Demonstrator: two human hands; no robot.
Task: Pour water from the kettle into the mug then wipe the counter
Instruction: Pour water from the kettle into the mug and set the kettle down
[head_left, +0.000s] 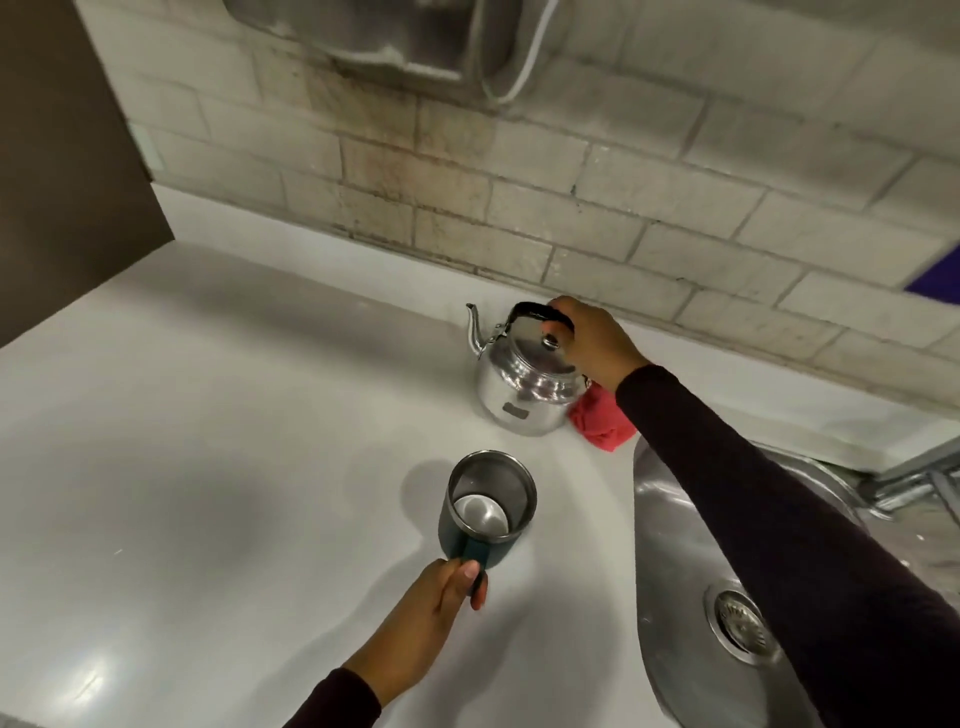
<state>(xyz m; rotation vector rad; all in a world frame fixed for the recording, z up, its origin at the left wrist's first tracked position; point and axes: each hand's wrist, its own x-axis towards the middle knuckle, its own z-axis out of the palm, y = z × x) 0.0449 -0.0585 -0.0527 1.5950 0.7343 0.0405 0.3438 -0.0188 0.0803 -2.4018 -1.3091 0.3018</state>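
Note:
A shiny metal kettle (524, 384) stands upright on the white counter (208, 415) near the tiled wall, spout pointing left. My right hand (592, 343) is closed around its black handle. In front of it stands a dark green mug (488, 506) with a steel inside that looks empty. My left hand (431, 618) grips the mug's handle from the near side. A red cloth (602, 421) lies bunched on the counter just right of the kettle, partly hidden by my right sleeve.
A steel sink (691, 545) with a round drain (737, 626) is set into the counter at the right, under my right arm. A metal tap (904, 491) shows at the far right. A brown panel (62, 156) bounds the counter on the left.

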